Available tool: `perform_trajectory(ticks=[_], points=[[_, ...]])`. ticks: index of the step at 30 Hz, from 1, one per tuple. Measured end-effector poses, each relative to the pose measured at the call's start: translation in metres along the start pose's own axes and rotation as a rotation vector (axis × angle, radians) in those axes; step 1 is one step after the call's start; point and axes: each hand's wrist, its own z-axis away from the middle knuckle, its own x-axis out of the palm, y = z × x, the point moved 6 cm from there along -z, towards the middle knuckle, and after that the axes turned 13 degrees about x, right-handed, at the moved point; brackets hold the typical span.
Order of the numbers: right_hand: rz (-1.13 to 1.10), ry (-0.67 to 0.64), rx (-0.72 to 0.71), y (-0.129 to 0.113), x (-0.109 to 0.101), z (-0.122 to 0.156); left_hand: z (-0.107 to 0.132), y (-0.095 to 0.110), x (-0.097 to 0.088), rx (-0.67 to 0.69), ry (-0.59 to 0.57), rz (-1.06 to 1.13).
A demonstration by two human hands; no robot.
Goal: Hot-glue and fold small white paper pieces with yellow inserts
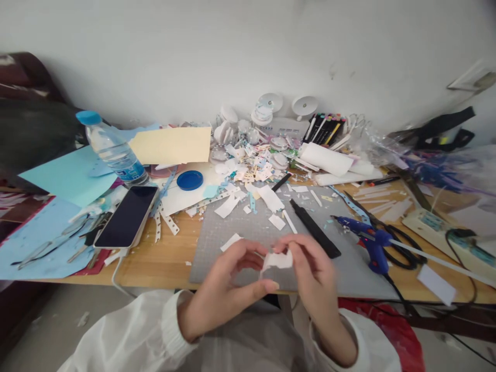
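Note:
Close to the table's front edge, a small curled piece of white paper [278,260] is held up between both hands. My right hand [313,274] pinches its right end between thumb and fingers. At its left end, my left hand [232,289] is curled round, fingertips at the upper edge and thumb below; their exact contact is partly hidden. Beneath is a grey cutting mat [217,227] with white paper scraps [271,199] on it. A black strip-shaped object [315,230] lies beyond my right hand.
On the right are a blue glue gun [374,240], black scissors [405,245] and a power strip [449,243]. A phone [127,216], water bottle [116,150] and blue lid [189,180] stand left. Cut scraps [256,163] and marker pens [323,129] crowd the back by the wall.

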Motion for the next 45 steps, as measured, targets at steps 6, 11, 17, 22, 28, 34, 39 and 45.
perform_trajectory(ticks=[6,11,17,22,28,34,39,45], points=[[-0.067,-0.166,-0.063,-0.016,0.038,0.003,-0.007,0.002,-0.015,-0.103,0.14,0.2],[-0.213,-0.222,0.054,-0.007,0.041,-0.002,-0.022,0.012,-0.059,-0.049,0.233,-0.029],[-0.106,-0.17,0.077,0.013,0.013,0.003,-0.081,-0.001,-0.116,0.115,0.282,-0.469],[0.071,0.042,0.076,0.023,-0.022,0.023,-0.124,-0.037,-0.125,0.173,0.213,-0.648],[-0.08,-0.043,0.344,0.037,-0.01,0.025,-0.11,-0.018,-0.092,0.242,0.121,-0.67],[-0.355,-0.345,0.384,0.024,0.038,0.007,-0.049,0.028,-0.039,0.178,0.018,-0.37],[-0.456,-0.469,0.38,0.002,0.06,0.008,-0.02,0.038,-0.024,0.138,0.142,-0.22],[-0.34,-0.457,0.238,-0.013,0.059,0.009,-0.008,0.043,-0.029,0.107,0.206,-0.196]])
